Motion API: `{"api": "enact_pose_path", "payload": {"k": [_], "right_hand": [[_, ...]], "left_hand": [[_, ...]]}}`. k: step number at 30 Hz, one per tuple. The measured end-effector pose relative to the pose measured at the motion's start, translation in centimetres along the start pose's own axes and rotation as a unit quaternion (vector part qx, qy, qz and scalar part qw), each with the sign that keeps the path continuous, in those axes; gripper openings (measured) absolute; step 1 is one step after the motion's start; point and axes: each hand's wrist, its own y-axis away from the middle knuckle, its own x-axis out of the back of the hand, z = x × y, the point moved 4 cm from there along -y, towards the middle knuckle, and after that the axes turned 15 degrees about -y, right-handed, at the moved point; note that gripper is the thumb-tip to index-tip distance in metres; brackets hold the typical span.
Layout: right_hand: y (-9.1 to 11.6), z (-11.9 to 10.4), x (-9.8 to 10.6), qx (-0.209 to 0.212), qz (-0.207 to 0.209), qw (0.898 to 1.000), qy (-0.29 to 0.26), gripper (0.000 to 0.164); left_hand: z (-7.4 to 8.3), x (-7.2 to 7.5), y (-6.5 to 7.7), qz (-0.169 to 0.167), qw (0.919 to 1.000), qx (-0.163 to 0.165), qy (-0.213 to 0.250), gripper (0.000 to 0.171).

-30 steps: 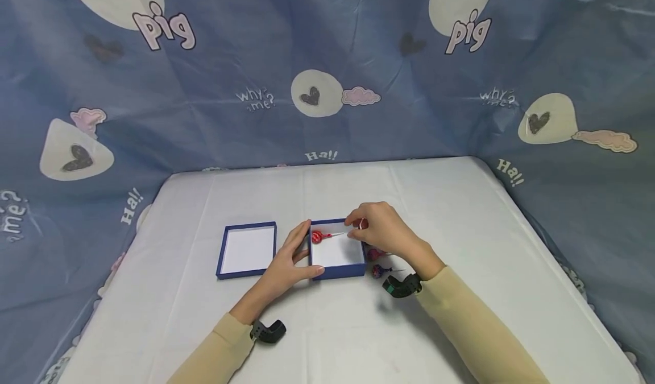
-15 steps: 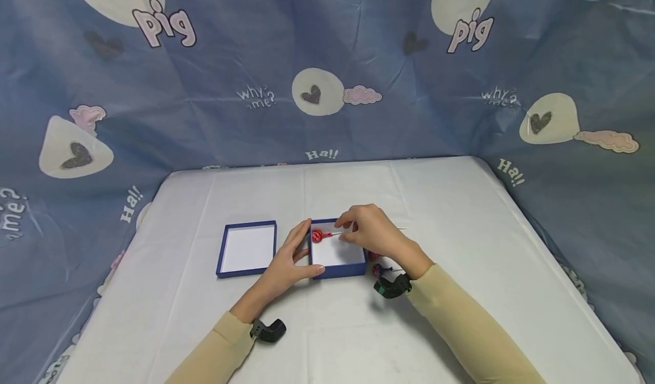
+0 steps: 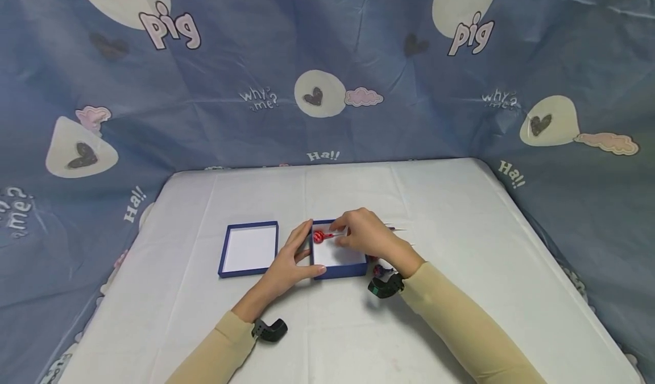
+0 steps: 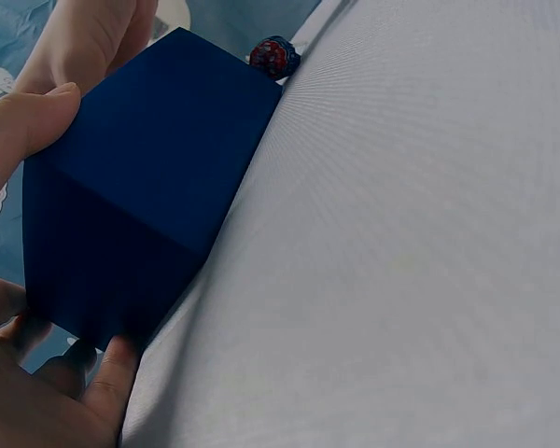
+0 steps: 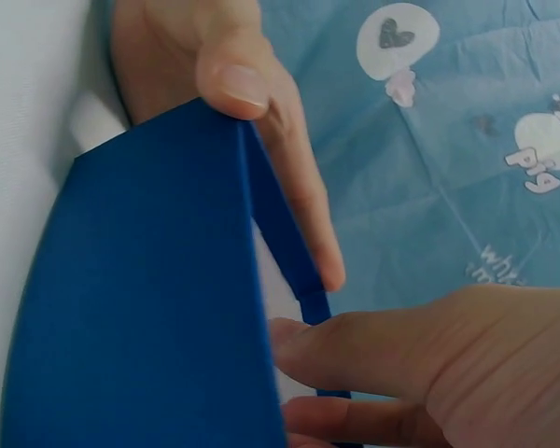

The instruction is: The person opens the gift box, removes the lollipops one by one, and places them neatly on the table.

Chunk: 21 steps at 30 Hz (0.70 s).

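An open-topped blue box (image 3: 340,272) with a white inside stands on the white table. My left hand (image 3: 287,264) grips its left side, the thumb on the front rim and the fingers along the left wall; the left wrist view shows the thumb (image 4: 51,112) over the edge. Inside the box lies a red lollipop (image 3: 318,236), its stick pointing right. My right hand (image 3: 365,233) reaches over the right rim with curled fingers, thumb and fingertips close to that stick. Whether anything is between them is hidden. A dark blue-and-red lollipop (image 3: 379,271) lies right of the box.
Left of the box lies a shallow blue-edged lid (image 3: 251,247), white inside up. Thin sticks (image 3: 399,229) of other lollipops stick out behind my right hand. A patterned blue curtain (image 3: 327,42) hangs behind the table (image 3: 327,196).
My right hand has moved left from the box's right rim, farther over its inside. Sticks to the right have come into view. My left hand and the box stay in place.
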Motion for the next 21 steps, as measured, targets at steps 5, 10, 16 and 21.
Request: {"api": "enact_pose_path", "payload": {"k": [5,10,16,21], "right_hand": [[-0.3,-0.1,-0.6,0.005,-0.014,1.0,0.01,0.03],[-0.6,-0.1,-1.1,0.004,-0.018,0.999,0.036,0.033],[-0.7,-0.1,-1.6,-0.012,-0.017,0.997,0.081,0.036],[-0.8,-0.2,-2.0,-0.003,-0.021,0.995,0.1,0.037]], "left_hand": [[0.1,0.0,0.1,-0.001,1.0,-0.003,0.004,0.105],[0.1,0.1,0.0,0.0,1.0,0.0,0.003,0.106],[1.5,0.4,0.3,-0.009,0.9999,0.001,0.015,0.106],[3.2,0.9,0.8,-0.008,0.9996,-0.001,0.027,0.104]]}}
